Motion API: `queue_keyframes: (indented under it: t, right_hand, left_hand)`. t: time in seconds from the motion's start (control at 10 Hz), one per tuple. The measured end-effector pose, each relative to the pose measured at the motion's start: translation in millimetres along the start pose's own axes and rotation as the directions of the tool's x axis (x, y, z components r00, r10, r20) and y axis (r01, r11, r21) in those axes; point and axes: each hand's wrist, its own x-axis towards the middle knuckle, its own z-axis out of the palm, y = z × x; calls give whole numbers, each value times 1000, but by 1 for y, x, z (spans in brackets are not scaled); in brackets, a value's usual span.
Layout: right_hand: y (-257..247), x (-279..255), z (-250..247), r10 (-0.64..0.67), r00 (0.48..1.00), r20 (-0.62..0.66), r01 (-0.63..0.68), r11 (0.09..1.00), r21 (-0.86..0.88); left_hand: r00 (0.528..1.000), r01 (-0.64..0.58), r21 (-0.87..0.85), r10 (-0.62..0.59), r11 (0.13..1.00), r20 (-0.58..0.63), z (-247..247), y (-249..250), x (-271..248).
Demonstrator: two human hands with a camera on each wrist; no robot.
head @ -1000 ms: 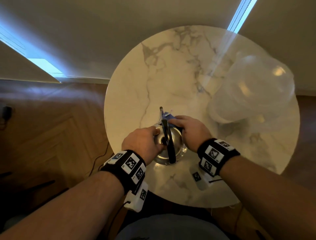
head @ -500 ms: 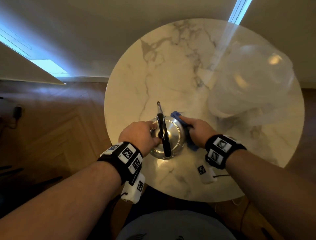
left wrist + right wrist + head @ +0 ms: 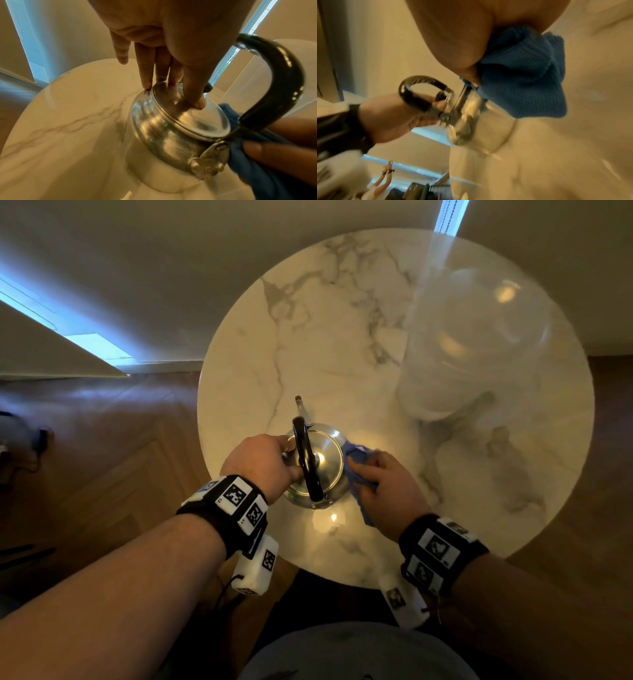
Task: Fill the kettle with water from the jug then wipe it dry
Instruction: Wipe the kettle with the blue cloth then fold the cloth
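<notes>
A shiny steel kettle (image 3: 325, 470) with a black arched handle (image 3: 306, 460) stands on the near part of the round marble table (image 3: 342, 344), its spout pointing away from me. My left hand (image 3: 262, 460) steadies it from the left. In the left wrist view the straight fingers (image 3: 145, 75) and thumb press on the lid (image 3: 197, 121). My right hand (image 3: 387, 487) grips a bunched blue cloth (image 3: 354, 463) and presses it against the kettle's right side, by the handle's near hinge (image 3: 212, 152). The right wrist view shows the cloth (image 3: 522, 81) under my palm, blurred.
A large translucent plastic jug (image 3: 479, 344) stands at the back right of the table, apart from the kettle. Wooden floor (image 3: 102, 457) lies left of the table, with a cable and plug (image 3: 41, 440) at the far left. The table's near edge is close to my lap.
My right hand has carried the cloth from beside the spout round the kettle's right side toward the near end of the handle. My left hand has stayed on the lid.
</notes>
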Motion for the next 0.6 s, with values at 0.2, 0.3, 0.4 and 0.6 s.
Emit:
queue_keyframes:
  t: [0.2, 0.3, 0.4, 0.6]
  right_hand:
    - [-7, -47, 28, -35, 997, 66, 27, 993, 119]
    - [-3, -39, 23, 98, 994, -49, -84, 968, 239]
    - [-6, -39, 17, 114, 990, -84, -95, 974, 204]
    - [35, -20, 34, 209, 968, -136, -169, 951, 258]
  left_hand:
    - [1000, -4, -10, 4, 1000, -31, 5, -2, 1]
    - [999, 12, -7, -12, 1000, -36, 6, -2, 2]
    - [999, 15, -25, -17, 1000, -45, 8, -4, 2]
    - [999, 10, -56, -13, 998, -47, 9, -5, 1]
